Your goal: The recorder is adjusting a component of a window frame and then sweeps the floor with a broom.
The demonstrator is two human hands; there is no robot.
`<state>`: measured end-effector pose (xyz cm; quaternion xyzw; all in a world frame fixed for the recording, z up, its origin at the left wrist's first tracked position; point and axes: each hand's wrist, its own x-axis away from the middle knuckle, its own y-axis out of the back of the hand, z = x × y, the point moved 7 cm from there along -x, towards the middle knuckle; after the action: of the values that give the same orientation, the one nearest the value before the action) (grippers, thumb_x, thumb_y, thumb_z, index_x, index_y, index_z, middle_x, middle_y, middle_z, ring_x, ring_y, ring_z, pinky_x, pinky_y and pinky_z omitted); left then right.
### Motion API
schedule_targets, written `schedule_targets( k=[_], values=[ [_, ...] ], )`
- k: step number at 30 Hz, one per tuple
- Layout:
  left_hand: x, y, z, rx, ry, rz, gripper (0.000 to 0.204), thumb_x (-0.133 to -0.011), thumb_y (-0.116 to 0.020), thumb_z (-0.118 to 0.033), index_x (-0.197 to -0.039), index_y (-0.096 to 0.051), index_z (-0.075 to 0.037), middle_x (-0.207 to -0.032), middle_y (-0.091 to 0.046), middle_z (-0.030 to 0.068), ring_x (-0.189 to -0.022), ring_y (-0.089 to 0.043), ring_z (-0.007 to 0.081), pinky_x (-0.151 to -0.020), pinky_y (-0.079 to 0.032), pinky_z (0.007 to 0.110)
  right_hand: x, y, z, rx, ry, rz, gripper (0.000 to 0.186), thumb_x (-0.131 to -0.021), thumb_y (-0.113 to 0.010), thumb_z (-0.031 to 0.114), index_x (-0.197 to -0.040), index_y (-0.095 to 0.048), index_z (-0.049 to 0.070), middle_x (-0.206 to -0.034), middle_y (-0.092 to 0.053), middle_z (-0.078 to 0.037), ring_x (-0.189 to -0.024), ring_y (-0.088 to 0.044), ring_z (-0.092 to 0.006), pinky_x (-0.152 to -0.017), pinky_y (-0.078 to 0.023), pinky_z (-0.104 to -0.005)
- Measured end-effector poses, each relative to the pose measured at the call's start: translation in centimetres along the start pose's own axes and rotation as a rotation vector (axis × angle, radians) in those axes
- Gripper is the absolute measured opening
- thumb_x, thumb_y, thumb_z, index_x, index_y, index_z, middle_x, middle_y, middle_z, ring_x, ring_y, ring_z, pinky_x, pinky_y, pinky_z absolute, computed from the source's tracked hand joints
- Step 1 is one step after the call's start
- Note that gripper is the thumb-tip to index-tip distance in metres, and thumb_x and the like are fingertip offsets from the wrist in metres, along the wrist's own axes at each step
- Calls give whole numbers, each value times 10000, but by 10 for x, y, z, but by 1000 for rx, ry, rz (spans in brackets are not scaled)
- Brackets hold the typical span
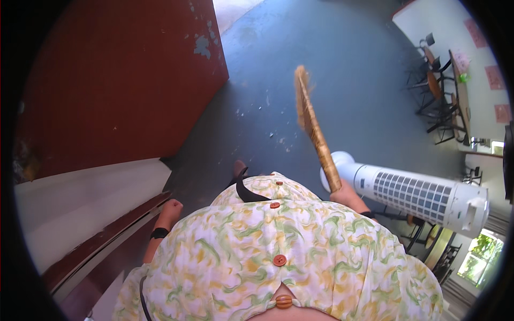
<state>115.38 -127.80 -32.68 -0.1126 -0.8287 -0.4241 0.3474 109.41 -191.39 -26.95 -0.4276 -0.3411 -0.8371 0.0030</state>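
Note:
My right hand (346, 196) is wrapped round the handle end of a broom (319, 144). Its handle is yellow-brown, and the tan, fibrous head points away from me, over the blue-grey floor. Just beside this hand, on its right, is a white tower fan (407, 190) with a round base. My left hand (172, 208) hangs at my left side with the fingers curled into a fist, and nothing shows in it. That fist is near a dark red ledge along the wall. Small white specks (272, 135) are scattered on the floor left of the broom.
A dark red door (123, 80) with chipped paint stands at the left, beside a white wall (91, 198). Chairs (432, 85) and a long table (461, 101) line the far right wall. A bright window (482, 257) is at the lower right.

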Motion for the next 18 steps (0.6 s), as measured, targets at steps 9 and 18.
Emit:
schedule_targets(
  k=[9,18],
  values=[
    [-25,-42,-15,474,104,-213,110,-811,-585,-134,-829,-641,-41,-702,-628,53,-654,-578,131,-615,-480,308,-96,65,-14,97,6,157,416,-619,-767,210,-963,-635,17,-823,-647,-80,-758,-599,-173,-715,-477,-334],
    [108,-149,-80,611,507,-280,130,-808,-572,-145,-766,-614,-30,-679,-600,29,-618,-553,129,-567,-461,297,-227,93,87,511,180,498,444,-713,-716,265,-1077,-593,41,-895,-665,-146,-834,-646,-277,-737,-493,-375]
  ],
)
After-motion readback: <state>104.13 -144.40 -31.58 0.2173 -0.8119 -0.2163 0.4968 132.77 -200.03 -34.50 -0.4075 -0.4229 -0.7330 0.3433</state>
